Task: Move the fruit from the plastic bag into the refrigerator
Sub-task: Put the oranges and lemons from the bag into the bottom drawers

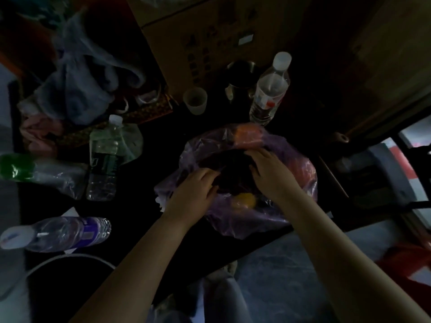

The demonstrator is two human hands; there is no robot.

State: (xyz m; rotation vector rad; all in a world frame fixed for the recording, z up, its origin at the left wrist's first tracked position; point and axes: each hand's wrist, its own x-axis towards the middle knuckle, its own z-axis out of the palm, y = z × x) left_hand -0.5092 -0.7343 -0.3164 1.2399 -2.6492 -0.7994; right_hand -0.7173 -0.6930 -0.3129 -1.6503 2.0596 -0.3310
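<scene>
One dark table (pixel 144 213) carries nearly everything here. At its back stands one box (pixel 210 31), brown cardboard, flat-sided, with printed marks too dim to read. At the lower left is one round bin (pixel 70 258) with a pale rim.

There are two plastic bags. The bag (pixel 245 226) near the table's front edge is thin, purple-tinted and crinkled, with its mouth spread wide. The grey bag (pixel 77 89) at the far left is bunched and knotted.

Both of the person's hands are at the purple bag's mouth. The left hand (pixel 196 186) has its fingers curled on the near rim, pinching the film. The right hand (pixel 271 174) reaches over the far side with its fingers fairly straight. Their tips are lost in the dark, so I cannot tell whether they grip anything.

I count four clear plastic bottles, all ribbed:
- the tall bottle (pixel 270 89) stands upright with a white cap
- the dark-label bottle (pixel 103 164) stands left of the bag
- the purple-label bottle (pixel 63 233) lies on its side
- the green bottle (pixel 35 170) lies on its side at the left edge

Three pieces of fruit show through the film, all inside the bag and all rounded:
- the orange fruit (pixel 248 134) is at the far rim
- the red fruit (pixel 300 170) is on the right
- the yellow fruit (pixel 245 199) is near the front

A dark mass fills the middle, and I cannot tell what it is.

One frosted, tapered cup (pixel 195 100) stands in front of the box.
</scene>
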